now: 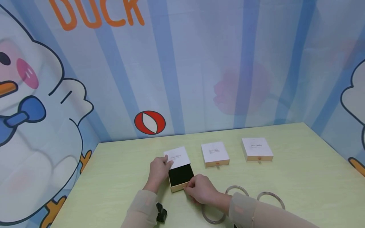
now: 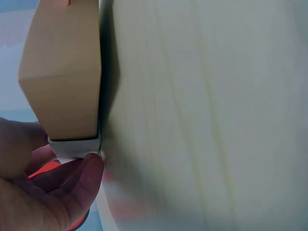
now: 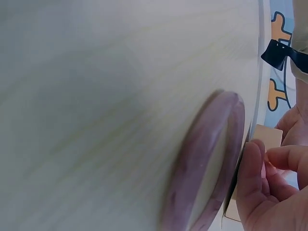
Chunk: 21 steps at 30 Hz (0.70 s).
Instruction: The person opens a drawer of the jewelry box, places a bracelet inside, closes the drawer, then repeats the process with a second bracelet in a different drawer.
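A small drawer-style gift box lies on the table, its white sleeve [image 1: 180,155] printed with dark script. The tan drawer [image 1: 178,187] is slid well out toward me and shows a black lining [image 1: 181,174]. With thumb and fingers, my left hand [image 1: 158,171] grips the sleeve along its left side; the left wrist view shows fingertips [image 2: 91,166] at the sleeve's edge. My right hand [image 1: 201,189] pinches the drawer's pull tab at the front, mostly hidden by the fingers. Near the right forearm lie translucent greyish bangles [image 1: 271,193], one partly covered by it.
Two more white gift boxes, a middle one [image 1: 215,152] and a right one [image 1: 257,147], stand shut farther back on the pale table [image 1: 119,177]. Beside the left sleeve is a small black object [image 1: 161,213]. A printed curtain [image 1: 194,69] hangs behind the table.
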Available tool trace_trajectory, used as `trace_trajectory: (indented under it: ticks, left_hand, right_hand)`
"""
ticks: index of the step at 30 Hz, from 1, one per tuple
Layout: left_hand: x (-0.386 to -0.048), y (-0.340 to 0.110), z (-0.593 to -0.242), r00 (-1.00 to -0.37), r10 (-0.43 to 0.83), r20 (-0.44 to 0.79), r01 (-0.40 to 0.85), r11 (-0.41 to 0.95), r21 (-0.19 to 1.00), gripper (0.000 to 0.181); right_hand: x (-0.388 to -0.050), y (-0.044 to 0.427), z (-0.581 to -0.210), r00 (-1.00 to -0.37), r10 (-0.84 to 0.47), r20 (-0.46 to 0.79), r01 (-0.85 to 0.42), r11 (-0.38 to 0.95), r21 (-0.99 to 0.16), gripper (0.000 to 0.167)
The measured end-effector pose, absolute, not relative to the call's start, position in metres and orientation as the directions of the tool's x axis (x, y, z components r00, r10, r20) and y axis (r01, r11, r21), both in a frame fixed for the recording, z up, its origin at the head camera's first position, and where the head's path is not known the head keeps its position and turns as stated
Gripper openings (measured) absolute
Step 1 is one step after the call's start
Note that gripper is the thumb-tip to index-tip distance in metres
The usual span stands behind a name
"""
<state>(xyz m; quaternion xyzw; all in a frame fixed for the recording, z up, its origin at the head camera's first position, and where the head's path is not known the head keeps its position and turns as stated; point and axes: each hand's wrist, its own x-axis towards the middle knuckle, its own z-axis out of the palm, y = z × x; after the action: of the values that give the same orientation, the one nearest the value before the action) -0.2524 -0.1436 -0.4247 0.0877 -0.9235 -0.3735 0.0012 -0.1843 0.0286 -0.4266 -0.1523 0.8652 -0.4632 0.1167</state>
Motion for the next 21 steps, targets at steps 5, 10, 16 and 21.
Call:
trace_trajectory:
  ticks: [5, 10, 16, 21]
  left_hand:
    - [-0.252, -0.144, -0.425, -0.985, -0.164, -0.06, -0.159, 0.705, 0.691, 0.042]
    - [-0.253, -0.144, -0.426, -0.983, -0.169, -0.067, -0.168, 0.702, 0.692, 0.043]
    - [-0.254, -0.144, -0.426, -0.984, -0.169, -0.063, -0.165, 0.703, 0.692, 0.043]
    - [-0.254, -0.144, -0.427, -0.984, -0.169, -0.061, -0.163, 0.702, 0.693, 0.043]
  right_hand:
    - [-0.184, 0.03, -0.425, -0.925, -0.377, -0.052, -0.176, 0.544, -0.82, 0.014]
    - [-0.185, 0.032, -0.426, -0.921, -0.388, -0.033, -0.21, 0.567, -0.797, 0.009]
    - [-0.187, 0.036, -0.424, -0.913, -0.409, -0.007, -0.269, 0.614, -0.742, 0.009]
    - [-0.187, 0.039, -0.422, -0.903, -0.43, -0.027, -0.281, 0.636, -0.719, 0.009]
